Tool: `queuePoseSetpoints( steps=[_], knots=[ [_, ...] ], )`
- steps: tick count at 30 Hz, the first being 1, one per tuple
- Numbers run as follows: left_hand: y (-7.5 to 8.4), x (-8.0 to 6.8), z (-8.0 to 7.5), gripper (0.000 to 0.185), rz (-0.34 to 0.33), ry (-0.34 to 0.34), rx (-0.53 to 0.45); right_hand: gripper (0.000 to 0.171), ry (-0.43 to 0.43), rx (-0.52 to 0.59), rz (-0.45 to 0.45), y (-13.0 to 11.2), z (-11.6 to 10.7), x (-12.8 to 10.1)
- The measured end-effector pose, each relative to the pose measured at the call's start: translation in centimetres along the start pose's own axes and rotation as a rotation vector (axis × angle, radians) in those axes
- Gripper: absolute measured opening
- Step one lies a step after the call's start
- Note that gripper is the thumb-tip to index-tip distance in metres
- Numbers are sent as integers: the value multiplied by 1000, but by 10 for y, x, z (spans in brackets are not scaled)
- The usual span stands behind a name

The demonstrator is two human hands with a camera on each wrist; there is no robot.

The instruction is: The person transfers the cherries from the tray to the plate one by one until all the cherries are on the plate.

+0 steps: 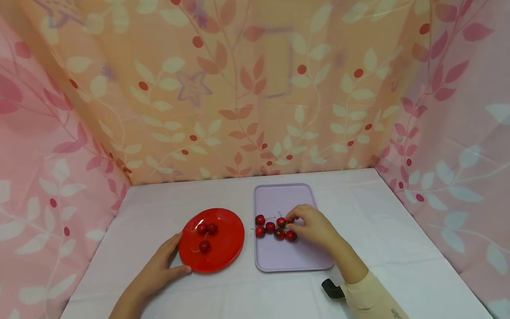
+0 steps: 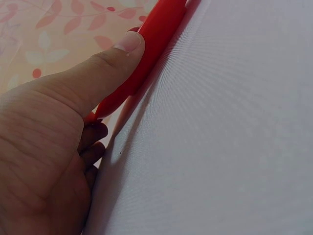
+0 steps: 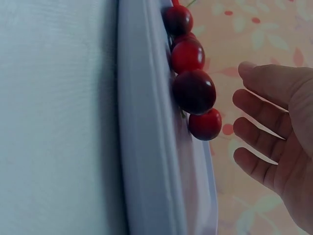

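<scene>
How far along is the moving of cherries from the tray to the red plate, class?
Done: three cherries lie on the red plate. In hand: the left hand holds the plate's rim, while the right hand reaches among the cherries on the lilac tray, fingers relaxed, nothing clearly picked up. Left: about six tray cherries.

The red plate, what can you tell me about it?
The red plate is round, shiny and looks like plastic, with a shallow raised rim. It lies flat on the white tablecloth, left of the lilac tray. Three dark red cherries with thin stems lie on it. The left hand holds its near-left edge, thumb pressed on the rim.
</scene>
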State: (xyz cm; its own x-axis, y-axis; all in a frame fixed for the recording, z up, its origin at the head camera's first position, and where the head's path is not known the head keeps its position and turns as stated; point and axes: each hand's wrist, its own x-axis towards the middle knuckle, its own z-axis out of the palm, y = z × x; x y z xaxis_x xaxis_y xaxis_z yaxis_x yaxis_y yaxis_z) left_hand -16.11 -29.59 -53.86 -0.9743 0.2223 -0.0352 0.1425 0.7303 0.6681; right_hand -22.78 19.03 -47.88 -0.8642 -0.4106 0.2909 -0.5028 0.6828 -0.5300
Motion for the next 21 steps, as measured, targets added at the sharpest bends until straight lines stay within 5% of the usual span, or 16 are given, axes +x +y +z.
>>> queuePoseSetpoints(
  steps=[10,21],
  knots=[
    [5,-2,0,113,-41,-25,-15,21,-46,-54,75,-3,6,-4],
    [2,-1,0,111,18,3,7,26,-48,-106,145,0,17,-6]
  ],
)
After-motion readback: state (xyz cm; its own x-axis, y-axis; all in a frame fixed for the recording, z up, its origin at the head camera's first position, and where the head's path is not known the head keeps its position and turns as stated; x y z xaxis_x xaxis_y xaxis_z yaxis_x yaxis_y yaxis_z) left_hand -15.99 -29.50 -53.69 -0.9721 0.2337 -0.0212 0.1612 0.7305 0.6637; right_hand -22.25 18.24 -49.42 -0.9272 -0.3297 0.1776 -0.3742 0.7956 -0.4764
